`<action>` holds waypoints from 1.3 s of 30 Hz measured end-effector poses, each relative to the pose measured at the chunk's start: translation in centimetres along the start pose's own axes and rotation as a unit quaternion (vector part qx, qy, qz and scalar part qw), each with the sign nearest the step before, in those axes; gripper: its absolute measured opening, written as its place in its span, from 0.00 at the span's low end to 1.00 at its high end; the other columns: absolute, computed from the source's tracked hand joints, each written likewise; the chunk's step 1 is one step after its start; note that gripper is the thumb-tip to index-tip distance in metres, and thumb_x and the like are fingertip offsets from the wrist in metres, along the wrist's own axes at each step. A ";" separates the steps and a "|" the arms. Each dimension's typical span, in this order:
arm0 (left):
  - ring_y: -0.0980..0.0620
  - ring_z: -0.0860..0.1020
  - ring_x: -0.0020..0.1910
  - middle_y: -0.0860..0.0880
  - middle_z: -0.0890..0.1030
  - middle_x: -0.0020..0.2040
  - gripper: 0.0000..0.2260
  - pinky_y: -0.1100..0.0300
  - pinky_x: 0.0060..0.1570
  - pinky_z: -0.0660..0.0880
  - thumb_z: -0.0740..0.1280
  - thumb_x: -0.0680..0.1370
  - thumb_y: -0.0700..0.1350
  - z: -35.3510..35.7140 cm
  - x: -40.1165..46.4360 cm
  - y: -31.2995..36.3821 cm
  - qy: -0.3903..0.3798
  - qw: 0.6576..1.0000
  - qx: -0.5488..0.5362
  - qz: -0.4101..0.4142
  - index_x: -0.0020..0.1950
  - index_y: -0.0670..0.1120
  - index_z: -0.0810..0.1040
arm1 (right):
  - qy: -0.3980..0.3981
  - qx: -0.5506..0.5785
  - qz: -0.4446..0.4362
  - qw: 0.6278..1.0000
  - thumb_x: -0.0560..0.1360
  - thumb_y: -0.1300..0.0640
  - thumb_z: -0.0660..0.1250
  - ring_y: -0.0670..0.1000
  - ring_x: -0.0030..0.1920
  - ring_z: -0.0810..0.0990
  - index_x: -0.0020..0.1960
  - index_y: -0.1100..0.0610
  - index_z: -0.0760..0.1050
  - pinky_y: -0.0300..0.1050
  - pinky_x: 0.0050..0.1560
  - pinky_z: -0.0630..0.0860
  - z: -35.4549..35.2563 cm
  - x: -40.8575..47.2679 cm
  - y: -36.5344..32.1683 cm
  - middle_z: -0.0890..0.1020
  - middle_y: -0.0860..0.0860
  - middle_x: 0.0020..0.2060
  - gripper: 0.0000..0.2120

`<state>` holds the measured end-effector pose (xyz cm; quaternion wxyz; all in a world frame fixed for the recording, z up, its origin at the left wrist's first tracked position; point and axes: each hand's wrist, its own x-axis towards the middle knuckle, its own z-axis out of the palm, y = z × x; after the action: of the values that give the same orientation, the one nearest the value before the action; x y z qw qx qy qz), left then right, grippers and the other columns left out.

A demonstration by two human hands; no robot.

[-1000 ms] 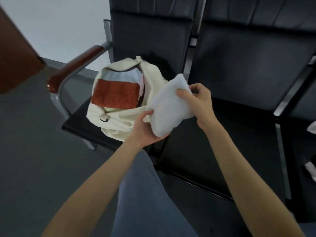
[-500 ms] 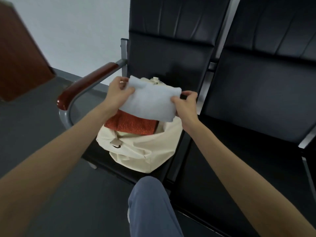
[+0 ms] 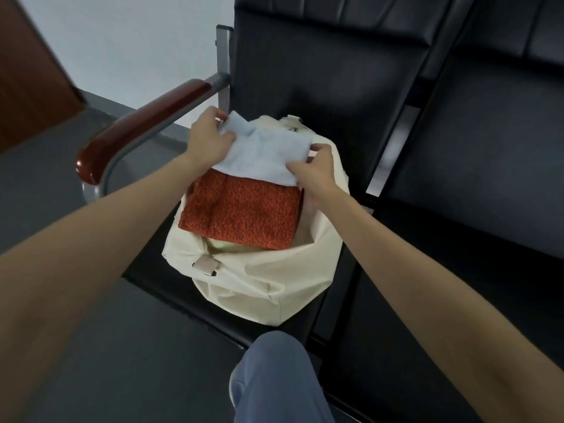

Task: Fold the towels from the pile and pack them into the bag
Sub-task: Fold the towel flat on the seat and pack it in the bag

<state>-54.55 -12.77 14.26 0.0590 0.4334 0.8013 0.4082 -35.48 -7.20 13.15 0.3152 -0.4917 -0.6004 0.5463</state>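
A cream cloth bag (image 3: 259,285) stands open on the left black seat. A folded orange-red towel (image 3: 241,215) lies on top inside it. Over the far half of the bag's opening I hold a folded pale blue towel (image 3: 265,154), its near edge overlapping the orange one. My left hand (image 3: 207,138) pinches the towel's far left corner. My right hand (image 3: 317,172) grips its near right edge, fingers curled over the cloth. The towel pile is out of view.
The bag's seat has a red-brown wooden armrest (image 3: 143,126) on a metal frame at the left. Another black seat (image 3: 473,193) lies to the right. My knee in blue trousers (image 3: 274,377) is at the bottom. Grey floor (image 3: 61,331) spreads to the left.
Both hands carried the pale blue towel from the right of the bag to above it, then lowered it onto the bag's far side.
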 end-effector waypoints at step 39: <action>0.45 0.67 0.69 0.45 0.68 0.71 0.21 0.53 0.64 0.67 0.65 0.79 0.45 36.3 -38.9 39.5 -0.464 0.819 0.080 0.327 0.72 0.45 0.67 | 0.219 -0.354 0.235 0.879 0.75 0.62 0.64 0.68 0.61 0.71 0.72 0.62 0.62 0.54 0.59 0.68 -61.7 -31.0 27.7 0.72 0.67 0.62 0.26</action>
<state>11.32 -8.27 8.11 0.2524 0.8113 0.5199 0.0885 37.67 -17.01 3.97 0.1059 -0.8041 -0.5360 0.2343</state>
